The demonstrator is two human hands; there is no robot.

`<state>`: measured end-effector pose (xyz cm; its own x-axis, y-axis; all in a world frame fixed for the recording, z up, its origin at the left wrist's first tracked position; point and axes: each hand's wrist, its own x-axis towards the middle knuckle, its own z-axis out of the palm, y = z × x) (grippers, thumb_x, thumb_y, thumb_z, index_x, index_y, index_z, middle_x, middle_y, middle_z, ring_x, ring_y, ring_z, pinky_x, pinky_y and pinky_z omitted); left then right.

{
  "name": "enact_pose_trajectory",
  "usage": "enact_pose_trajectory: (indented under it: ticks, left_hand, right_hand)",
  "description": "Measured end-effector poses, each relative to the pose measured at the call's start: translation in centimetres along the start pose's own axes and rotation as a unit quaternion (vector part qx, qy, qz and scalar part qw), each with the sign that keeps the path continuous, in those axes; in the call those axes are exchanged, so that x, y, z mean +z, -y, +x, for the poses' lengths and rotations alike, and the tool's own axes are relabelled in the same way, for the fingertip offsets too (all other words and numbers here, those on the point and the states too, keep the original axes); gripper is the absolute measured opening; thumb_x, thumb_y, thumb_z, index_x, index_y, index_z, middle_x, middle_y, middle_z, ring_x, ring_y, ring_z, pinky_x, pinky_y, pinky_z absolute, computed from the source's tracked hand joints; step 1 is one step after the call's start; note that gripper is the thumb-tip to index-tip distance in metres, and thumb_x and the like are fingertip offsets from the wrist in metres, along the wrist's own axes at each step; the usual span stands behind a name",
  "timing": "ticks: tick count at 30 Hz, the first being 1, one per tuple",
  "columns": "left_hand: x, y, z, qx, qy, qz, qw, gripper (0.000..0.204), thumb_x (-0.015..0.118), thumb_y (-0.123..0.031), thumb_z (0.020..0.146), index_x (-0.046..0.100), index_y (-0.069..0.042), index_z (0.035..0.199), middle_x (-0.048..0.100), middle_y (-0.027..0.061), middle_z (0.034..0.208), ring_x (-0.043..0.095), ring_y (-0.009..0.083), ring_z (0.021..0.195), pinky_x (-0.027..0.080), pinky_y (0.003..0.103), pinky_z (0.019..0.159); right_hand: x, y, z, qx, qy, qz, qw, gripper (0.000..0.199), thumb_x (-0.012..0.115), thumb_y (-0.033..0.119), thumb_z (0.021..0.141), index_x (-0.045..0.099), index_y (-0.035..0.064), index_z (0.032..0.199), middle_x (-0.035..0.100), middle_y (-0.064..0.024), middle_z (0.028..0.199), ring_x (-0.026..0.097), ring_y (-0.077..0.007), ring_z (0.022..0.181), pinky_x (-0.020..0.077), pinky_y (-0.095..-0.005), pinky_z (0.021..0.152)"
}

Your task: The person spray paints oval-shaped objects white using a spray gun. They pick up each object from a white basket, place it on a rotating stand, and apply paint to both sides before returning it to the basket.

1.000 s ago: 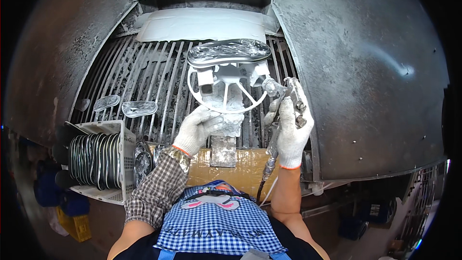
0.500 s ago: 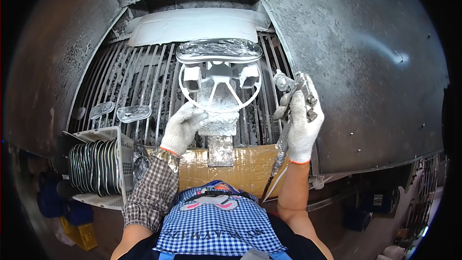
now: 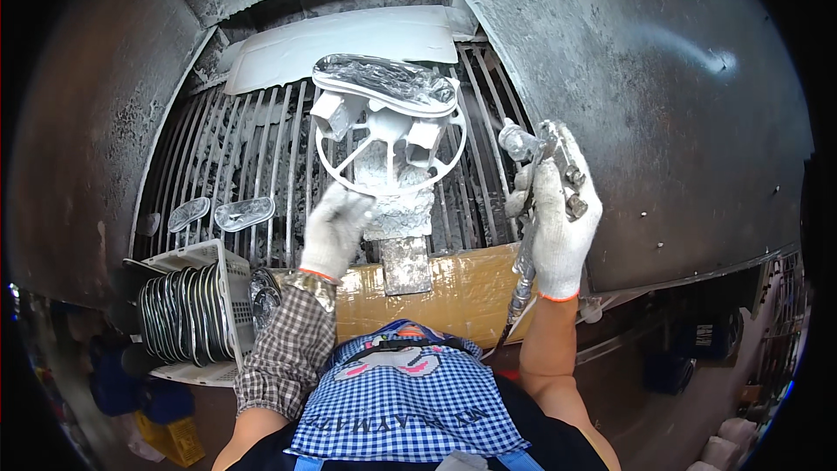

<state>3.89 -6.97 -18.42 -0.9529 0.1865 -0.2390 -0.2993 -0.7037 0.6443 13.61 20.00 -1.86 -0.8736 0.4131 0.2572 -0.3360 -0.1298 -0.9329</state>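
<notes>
A white spoked turntable wheel [image 3: 391, 188] carries two block supports, with an oval, foil-covered piece with a white rim [image 3: 384, 87] resting tilted on top. My left hand [image 3: 336, 231], in a white knit glove, is at the wheel's near left rim, fingers curled against it and a little blurred. To the right, my gloved right hand [image 3: 562, 218] grips a paint-crusted spray gun [image 3: 520, 141], its nozzle facing left toward the oval piece. A hose hangs down from the gun's handle. Under the wheel stands a coated post [image 3: 398, 214].
Metal bars [image 3: 248, 122] form a grate below, with two small oval pieces [image 3: 245, 213] lying on it at left. A white basket [image 3: 228, 296] holds several dark oval plates. Cardboard [image 3: 471, 292] lines the front edge. Tall booth walls [image 3: 628, 122] enclose both sides; white board lies behind.
The wheel has turned, so the oval piece now slants down to the right and the supports have shifted. My right hand with the spray gun sits slightly farther right.
</notes>
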Motion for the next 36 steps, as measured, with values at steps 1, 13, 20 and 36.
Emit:
enact_pose_trajectory:
  ticks: [1,13,20,36]
  left_hand:
    - [0.2,0.9,-0.2,-0.013,0.016,-0.017,1.0,0.045,0.06,-0.017,0.101,0.057,0.002,0.141,0.071,0.02,0.132,0.071,0.0341,0.117,0.059,0.048,0.1]
    - [-0.1,0.2,0.0,-0.015,0.002,-0.068,0.998,0.044,0.059,-0.015,0.101,0.056,0.006,0.139,0.069,0.0279,0.13,0.07,0.0444,0.119,0.06,0.054,0.103]
    - [-0.5,-1.8,0.1,0.016,0.004,-0.041,0.999,0.049,0.059,-0.02,0.103,0.055,0.007,0.143,0.067,0.0274,0.136,0.073,0.0393,0.114,0.063,0.052,0.098]
    - [-2.2,-6.3,3.1,0.053,0.035,-0.026,0.998,0.037,0.063,-0.038,0.105,0.062,-0.003,0.117,0.064,0.0306,0.134,0.068,0.0426,0.119,0.059,0.053,0.101]
  right_hand:
    - [0.0,0.0,0.0,0.002,0.002,0.008,1.0,0.055,0.064,0.013,0.11,0.045,-0.0046,0.158,0.067,-0.0043,0.095,0.06,-0.0061,0.073,0.052,-0.022,0.065]
    - [-1.3,0.8,-0.9,0.049,0.041,0.007,0.998,0.053,0.067,0.016,0.108,0.052,-0.0033,0.155,0.07,-0.0039,0.09,0.061,-0.0062,0.07,0.0516,-0.0231,0.064]
    - [-1.7,0.3,-0.9,0.043,0.084,0.011,0.995,0.056,0.067,0.017,0.109,0.049,-0.0047,0.156,0.069,-0.0051,0.095,0.062,-0.0072,0.076,0.0517,-0.022,0.066]
    - [-0.4,-1.9,-0.2,0.058,0.088,0.042,0.994,0.055,0.068,0.013,0.107,0.051,-0.0056,0.155,0.075,-0.0071,0.093,0.066,-0.0072,0.072,0.0543,-0.0231,0.066]
